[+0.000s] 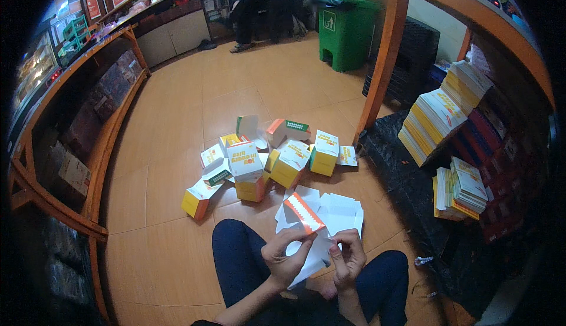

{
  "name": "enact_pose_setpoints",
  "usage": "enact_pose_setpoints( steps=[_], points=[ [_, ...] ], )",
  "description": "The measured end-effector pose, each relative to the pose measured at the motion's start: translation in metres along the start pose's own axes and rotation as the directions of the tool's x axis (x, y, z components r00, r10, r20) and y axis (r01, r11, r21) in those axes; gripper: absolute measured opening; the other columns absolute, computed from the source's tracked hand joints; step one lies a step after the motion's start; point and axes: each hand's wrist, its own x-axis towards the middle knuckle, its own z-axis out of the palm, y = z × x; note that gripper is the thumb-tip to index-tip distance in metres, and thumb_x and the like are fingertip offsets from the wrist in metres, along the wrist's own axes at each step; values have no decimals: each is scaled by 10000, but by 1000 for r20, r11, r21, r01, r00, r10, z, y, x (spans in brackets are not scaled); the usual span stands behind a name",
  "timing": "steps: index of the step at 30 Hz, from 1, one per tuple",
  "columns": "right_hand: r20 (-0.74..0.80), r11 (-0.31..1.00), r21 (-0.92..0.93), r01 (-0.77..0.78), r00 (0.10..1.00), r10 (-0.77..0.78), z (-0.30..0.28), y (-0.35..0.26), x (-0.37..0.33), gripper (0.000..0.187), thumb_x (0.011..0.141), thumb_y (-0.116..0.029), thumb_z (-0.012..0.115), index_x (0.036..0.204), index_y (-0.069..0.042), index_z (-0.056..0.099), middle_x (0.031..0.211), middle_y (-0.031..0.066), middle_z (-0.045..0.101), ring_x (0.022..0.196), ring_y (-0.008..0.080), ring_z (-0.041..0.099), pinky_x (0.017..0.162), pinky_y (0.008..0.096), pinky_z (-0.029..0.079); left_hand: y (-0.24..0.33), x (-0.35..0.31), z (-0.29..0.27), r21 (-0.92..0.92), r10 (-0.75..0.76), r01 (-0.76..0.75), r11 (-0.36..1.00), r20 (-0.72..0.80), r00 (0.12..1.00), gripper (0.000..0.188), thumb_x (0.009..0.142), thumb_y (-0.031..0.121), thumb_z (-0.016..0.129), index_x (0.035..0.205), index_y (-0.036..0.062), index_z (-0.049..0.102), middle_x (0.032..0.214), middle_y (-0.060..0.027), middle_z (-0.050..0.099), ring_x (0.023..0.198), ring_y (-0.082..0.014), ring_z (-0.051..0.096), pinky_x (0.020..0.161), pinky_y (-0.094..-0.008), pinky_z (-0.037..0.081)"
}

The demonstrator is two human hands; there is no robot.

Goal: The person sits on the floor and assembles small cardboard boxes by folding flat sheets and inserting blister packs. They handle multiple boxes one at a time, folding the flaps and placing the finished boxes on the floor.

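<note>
Between my two hands is a partly folded cardboard box, white inside with an orange, white-patterned panel facing up. My left hand pinches its near left side between thumb and fingers. On the right, my right hand grips a white flap of it with fingertips and thumb closed. Under and beyond it, flat unfolded box blanks lie white side up on the floor. Farther ahead sits a loose pile of folded boxes in white, yellow, orange and green, some with open lids.
Stacks of flat printed cartons and a smaller stack rest on a black-covered low platform at right, under an orange-framed table. A green wheeled bin stands at the back. An orange shelf frame runs along the left. Another person is at the far counter.
</note>
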Motion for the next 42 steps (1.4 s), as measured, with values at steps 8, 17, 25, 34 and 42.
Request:
enact_pose_setpoints(
  steps=[8, 17, 25, 34, 42],
  points=[
    [24, 955, -270, 125, 992, -123, 6, -10, 3, 141, 893, -110, 728, 940, 15, 682, 924, 115, 624, 864, 199, 604, 779, 290, 481, 6, -7, 7, -72, -87, 88, 994, 8, 996, 153, 811, -57, 778, 958, -25, 749, 924, -127, 753, 854, -163, 726, 767, -270, 558],
    [9, 950, -289, 120, 992, -123, 6, 4, 6, 94, 894, -73, 714, 934, 9, 693, 909, 103, 636, 852, 201, 607, 786, 293, 480, 6, -8, 10, -122, -185, 182, 976, -12, 983, 141, 837, -50, 760, 977, -38, 748, 946, -117, 748, 863, -148, 720, 772, -256, 563],
    [207, 749, -596, 289, 957, -205, 24, 11, 3, 303, 855, -36, 704, 1157, -62, 712, 1151, 129, 625, 1005, 290, 632, 875, 395, 512, 1, -11, 10, -86, -272, 268, 960, -49, 961, 105, 926, 24, 704, 1018, -27, 708, 955, -80, 723, 881, -123, 686, 806, -254, 548],
    [-23, 729, -684, -21, 1000, 7, 10, 16, 4, 356, 780, 23, 721, 1127, -52, 702, 964, 108, 643, 853, 268, 671, 746, 376, 542, -31, 24, -22, -720, -611, 390, 574, -59, 789, 273, 981, 147, 657, 1196, 9, 562, 1110, -83, 646, 1005, -178, 660, 919, -325, 542],
    [129, 742, -635, 216, 976, -173, 16, 14, 2, 164, 863, 23, 673, 1024, 3, 700, 862, 148, 620, 782, 298, 656, 683, 393, 530, -19, 3, -2, -557, -710, 700, 447, 255, 656, 386, 935, 120, 713, 1242, -29, 532, 1159, -127, 627, 1102, -215, 644, 968, -360, 538]
  ],
)
